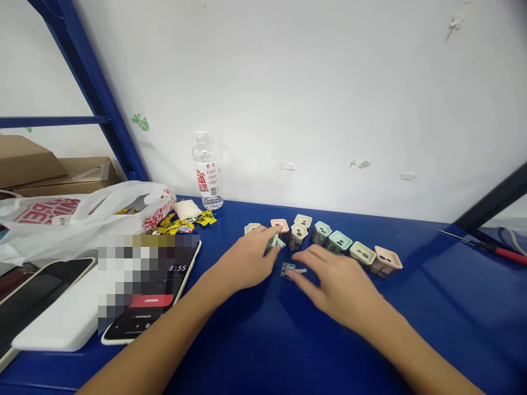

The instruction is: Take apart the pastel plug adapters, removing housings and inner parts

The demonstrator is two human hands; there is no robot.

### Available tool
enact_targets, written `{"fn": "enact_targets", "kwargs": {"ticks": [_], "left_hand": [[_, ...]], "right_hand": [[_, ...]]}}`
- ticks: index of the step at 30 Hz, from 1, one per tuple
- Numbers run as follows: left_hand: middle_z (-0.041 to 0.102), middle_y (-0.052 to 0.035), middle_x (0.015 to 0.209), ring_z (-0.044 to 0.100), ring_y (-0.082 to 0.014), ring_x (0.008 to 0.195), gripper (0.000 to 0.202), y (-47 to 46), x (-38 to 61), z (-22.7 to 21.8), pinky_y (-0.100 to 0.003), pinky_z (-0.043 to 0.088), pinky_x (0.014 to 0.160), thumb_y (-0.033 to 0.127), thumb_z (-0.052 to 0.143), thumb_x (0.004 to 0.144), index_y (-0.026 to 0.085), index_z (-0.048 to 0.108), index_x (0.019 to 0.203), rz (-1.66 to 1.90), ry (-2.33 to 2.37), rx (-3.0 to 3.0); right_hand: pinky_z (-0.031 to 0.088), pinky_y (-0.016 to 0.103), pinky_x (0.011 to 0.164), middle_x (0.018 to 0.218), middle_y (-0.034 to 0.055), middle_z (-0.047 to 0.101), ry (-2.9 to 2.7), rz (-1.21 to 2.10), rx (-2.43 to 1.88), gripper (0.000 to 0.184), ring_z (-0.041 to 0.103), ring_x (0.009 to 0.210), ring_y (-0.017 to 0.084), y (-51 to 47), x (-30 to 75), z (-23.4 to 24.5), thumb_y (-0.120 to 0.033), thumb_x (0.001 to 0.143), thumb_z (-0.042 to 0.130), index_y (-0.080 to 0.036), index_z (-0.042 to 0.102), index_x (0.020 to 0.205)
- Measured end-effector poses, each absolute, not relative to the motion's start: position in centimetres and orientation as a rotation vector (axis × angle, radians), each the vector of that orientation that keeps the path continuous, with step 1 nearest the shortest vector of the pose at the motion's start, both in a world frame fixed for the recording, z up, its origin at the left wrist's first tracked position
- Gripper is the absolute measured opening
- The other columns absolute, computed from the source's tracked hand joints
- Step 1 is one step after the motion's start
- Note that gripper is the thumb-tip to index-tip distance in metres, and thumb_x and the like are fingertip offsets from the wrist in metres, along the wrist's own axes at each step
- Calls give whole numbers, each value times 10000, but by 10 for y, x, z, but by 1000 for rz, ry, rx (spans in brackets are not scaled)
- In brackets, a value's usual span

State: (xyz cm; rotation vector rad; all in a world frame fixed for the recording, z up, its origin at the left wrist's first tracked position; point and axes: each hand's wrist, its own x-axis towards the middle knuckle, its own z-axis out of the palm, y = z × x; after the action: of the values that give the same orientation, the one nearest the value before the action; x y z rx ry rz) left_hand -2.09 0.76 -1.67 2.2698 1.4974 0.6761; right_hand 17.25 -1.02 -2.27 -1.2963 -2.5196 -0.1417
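My left hand (253, 258) has its thumb and fingers closed around a small mint-green pencil sharpener top (278, 241). Just beyond its fingertips stands a pink-topped pencil sharpener (280, 224), partly covered by the index finger. With fingers apart, my right hand (337, 280) hovers at a clear plastic sharpener container (287, 270) lying on the blue table; the thumb tip overlaps it, and whether it touches is unclear. Behind the right hand runs a row of two-hole sharpeners: cream (298, 233), mint (340, 241), yellowish (362, 252) and pink (386, 260).
On the left lie phones (181, 280), a white slab-like case (61, 312), a plastic bag (102, 208) and yellow wrappers (173, 224). A water bottle (207, 175) stands by the wall. A red-handled screwdriver (508, 254) lies far right, near the blue frame.
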Motion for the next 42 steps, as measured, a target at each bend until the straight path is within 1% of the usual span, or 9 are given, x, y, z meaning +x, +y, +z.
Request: {"fn": "enact_targets", "kwargs": {"ticks": [5, 12, 15, 18, 21, 26, 31, 37, 42], "left_hand": [[586, -85, 1270, 543, -268, 1154, 417, 9, -17, -14, -434, 419, 970, 326, 332, 966, 209, 469, 1342, 651, 1579, 2228], [588, -94, 1266, 524, -278, 1193, 417, 9, -18, -17, -454, 385, 1005, 346, 322, 964, 213, 474, 1329, 655, 1629, 2183], [598, -87, 1250, 533, -274, 1182, 404, 10, -18, -18, -447, 385, 1000, 348, 313, 966, 224, 489, 1309, 660, 1642, 2182], [611, -91, 1226, 542, -279, 1167, 392, 10, -18, -17, -443, 388, 986, 351, 311, 966, 216, 518, 1271, 644, 1656, 2183], [638, -89, 1169, 581, -283, 1095, 371, 9, -17, -15, -438, 421, 921, 349, 304, 967, 211, 545, 1212, 645, 1657, 2156], [673, -88, 1036, 621, -269, 953, 368, 10, -15, -14, -409, 444, 820, 352, 308, 965, 187, 537, 1201, 706, 1639, 2125], [673, -73, 1025, 612, -248, 953, 342, 8, -12, -12, -362, 425, 803, 357, 325, 963, 188, 570, 1129, 794, 1590, 2105], [603, 5, 649, 582, -186, 615, 317, 2, -4, -14, -301, 400, 627, 422, 316, 962, 204, 533, 1038, 805, 1537, 1996], [533, 48, 551, 541, -157, 518, 310, -2, 3, -20, -279, 400, 588, 444, 273, 975, 206, 468, 1010, 938, 1434, 1946]], "right_hand": [[534, 391, 605, 1074, 98, 654, -2727, -35, -1386, 387, 682, 792, 280, -14, 156, -38, -230, 943, 460, -143, 500, 1319], [536, 363, 678, 1207, 111, 513, -2595, 228, -1205, 453, 634, 770, 198, -6, 168, -37, -132, 916, 482, -164, 426, 1364], [523, 363, 701, 1172, 99, 498, -2548, 331, -1167, 367, 611, 762, 180, -3, 173, -37, -138, 917, 482, -171, 489, 1283], [503, 348, 742, 1060, 60, 536, -2493, 437, -1141, 204, 602, 798, 174, 0, 175, -38, -117, 918, 469, -177, 581, 1078], [481, 310, 706, 934, 30, 563, -2407, 491, -1123, 157, 582, 770, 155, 3, 175, -38, -101, 915, 462, -182, 596, 921], [475, 312, 738, 934, 54, 550, -2263, 500, -1099, 221, 565, 818, 158, 3, 175, -35, -175, 943, 450, -191, 611, 1093], [498, 288, 664, 869, 33, 575, -2022, 768, -1070, 143, 624, 713, 136, 3, 176, -29, -260, 919, 515, -198, 636, 962], [508, 261, 564, 792, 32, 649, -1552, 1146, -1067, 265, 690, 672, 183, 4, 172, -21, -387, 772, 708, -167, 577, 841], [496, 269, 563, 744, -12, 600, -1482, 1115, -1014, 308, 671, 631, 165, 1, 167, -28, -384, 753, 732, -187, 522, 864]]}}
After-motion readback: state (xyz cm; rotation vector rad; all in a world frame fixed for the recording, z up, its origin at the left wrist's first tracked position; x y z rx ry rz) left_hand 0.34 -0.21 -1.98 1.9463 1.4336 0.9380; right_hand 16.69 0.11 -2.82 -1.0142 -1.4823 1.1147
